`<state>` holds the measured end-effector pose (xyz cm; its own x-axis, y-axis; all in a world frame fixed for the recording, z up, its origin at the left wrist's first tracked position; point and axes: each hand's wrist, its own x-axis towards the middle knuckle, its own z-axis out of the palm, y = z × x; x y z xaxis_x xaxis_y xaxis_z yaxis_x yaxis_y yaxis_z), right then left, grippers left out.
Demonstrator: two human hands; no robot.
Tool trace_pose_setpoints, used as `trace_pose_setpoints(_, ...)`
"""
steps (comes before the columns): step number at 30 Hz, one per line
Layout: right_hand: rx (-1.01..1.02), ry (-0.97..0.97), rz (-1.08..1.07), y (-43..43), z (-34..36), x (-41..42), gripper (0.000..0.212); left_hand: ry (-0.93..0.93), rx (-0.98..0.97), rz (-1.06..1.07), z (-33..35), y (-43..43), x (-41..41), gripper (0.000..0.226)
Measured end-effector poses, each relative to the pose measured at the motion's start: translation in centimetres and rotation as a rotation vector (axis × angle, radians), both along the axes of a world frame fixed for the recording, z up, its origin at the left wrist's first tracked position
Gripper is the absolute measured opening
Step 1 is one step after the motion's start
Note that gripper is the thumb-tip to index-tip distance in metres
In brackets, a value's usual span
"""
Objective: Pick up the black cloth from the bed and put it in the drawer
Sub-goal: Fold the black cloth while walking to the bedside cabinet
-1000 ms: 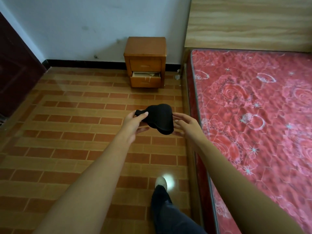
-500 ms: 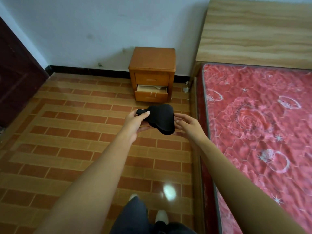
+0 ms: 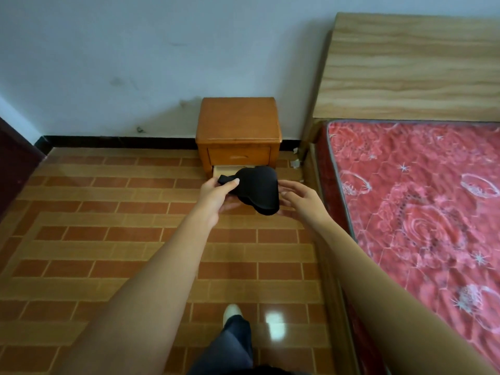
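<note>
The black cloth point(image 3: 258, 189), folded into a rounded bundle, hangs in the air in front of the wooden nightstand point(image 3: 238, 131). My left hand point(image 3: 216, 193) pinches its left end between thumb and fingers. My right hand point(image 3: 301, 197) touches its right side with spread fingers, supporting it. The nightstand's lower drawer point(image 3: 224, 170) is pulled open, and the cloth hides most of it. Its upper drawer point(image 3: 239, 156) is closed.
The bed with a red patterned mattress point(image 3: 422, 207) and wooden headboard point(image 3: 411, 69) fills the right side. Brick-patterned floor point(image 3: 108, 226) stretches left to a dark door point(image 3: 13, 166). My leg and shoe point(image 3: 231, 318) show at the bottom.
I have walked closer to the nightstand, which now looks larger and sits right behind the cloth. Both hands keep the same hold on the cloth.
</note>
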<state>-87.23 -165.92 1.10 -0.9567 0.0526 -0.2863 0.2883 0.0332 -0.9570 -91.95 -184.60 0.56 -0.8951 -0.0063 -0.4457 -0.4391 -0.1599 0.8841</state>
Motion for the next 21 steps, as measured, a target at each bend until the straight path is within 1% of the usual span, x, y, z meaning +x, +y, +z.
trace_pose_setpoints(2,-0.011,0.001,-0.026,-0.9,0.0,-2.9,0.033,0.009,0.012,-0.009,0.1,-0.6,-3.2,0.011)
trace_pose_setpoints(4,-0.003,-0.011,-0.046,-1.5,-0.1,-5.4,0.034,0.002,-0.001,-0.02,0.0,-1.1,-5.9,0.016)
trace_pose_setpoints(10,-0.027,-0.042,-0.065,-2.5,-1.3,-11.3,0.032,-0.042,-0.023,-0.039,-1.0,-2.1,-12.0,0.023)
trace_pose_setpoints(15,-0.024,-0.055,-0.047,-2.6,-2.3,-16.7,0.033,-0.053,-0.027,-0.024,-2.0,-2.4,-17.0,0.01)
trace_pose_setpoints(21,-0.051,-0.051,-0.022,-0.9,-2.5,-25.3,0.033,-0.053,-0.057,-0.015,-1.9,-0.9,-25.3,0.009)
